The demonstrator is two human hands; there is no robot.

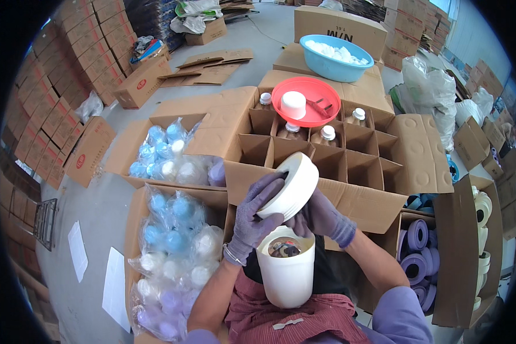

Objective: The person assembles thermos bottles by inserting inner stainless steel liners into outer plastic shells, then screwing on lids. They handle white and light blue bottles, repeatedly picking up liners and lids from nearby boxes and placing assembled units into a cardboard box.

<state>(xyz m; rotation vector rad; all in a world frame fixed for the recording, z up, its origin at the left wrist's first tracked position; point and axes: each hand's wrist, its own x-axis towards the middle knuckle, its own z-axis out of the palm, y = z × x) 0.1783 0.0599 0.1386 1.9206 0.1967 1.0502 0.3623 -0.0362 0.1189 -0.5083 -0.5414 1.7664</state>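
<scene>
My left hand (255, 215), in a grey-purple glove, is closed around a thick white ring-shaped plastic lid (295, 186), tilted on edge. My right hand (327, 218), gloved alike, is at the lid's lower right side; its curled fingers are partly hidden and appear to grip the lid's lower edge. Just under both hands, a white plastic flask body (286, 278) stands upright against my lap, over a dark red striped apron (315, 315). Its top is uncovered and a shiny mirror-like liner (285, 247) shows inside. The lid is apart from the flask's rim.
Ahead stands a divided carton (361, 189) with several white-capped bottles and a red basin (307, 117) on top. A blue basin (338, 63) of white pieces is behind. Bagged blue, white and purple parts (175, 241) fill cartons at left; purple rings (417, 266) lie in a right carton.
</scene>
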